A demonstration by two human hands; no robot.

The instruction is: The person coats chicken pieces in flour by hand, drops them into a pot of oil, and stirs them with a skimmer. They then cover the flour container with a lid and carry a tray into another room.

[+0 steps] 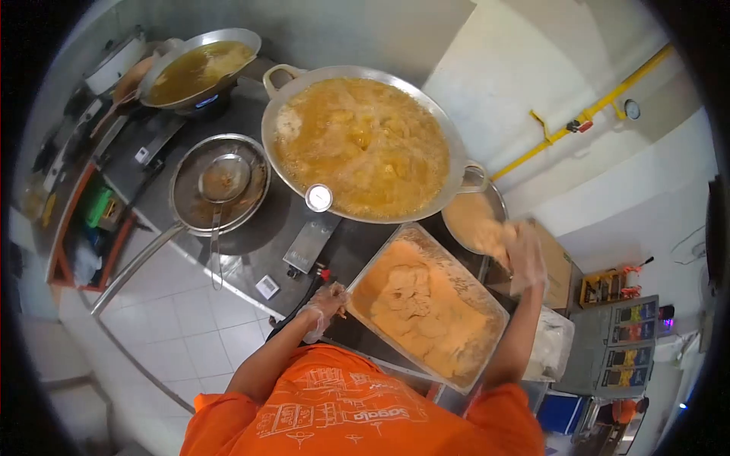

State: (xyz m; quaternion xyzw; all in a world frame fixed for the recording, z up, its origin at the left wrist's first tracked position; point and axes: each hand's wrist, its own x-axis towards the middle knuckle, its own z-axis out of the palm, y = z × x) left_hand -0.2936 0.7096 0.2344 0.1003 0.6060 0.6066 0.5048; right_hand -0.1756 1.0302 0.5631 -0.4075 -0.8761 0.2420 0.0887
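Note:
My left hand, in a clear plastic glove, is at the left rim of a rectangular tray. Its fingers are curled and dusted with orange flour; whether they grip the rim or something small is hidden. Orange breading flour fills the tray, with a clumped mound in it. At the tray's far right, my right hand, also gloved and slightly blurred, is closed around a batter-coated piece of food. That piece hangs at the near edge of a round metal bowl of orange batter.
A large wok of bubbling oil, with a dial thermometer at its rim, stands beyond the tray. Left are a strainer holding a smaller sieve and another oil wok. A yellow gas pipe runs along the wall.

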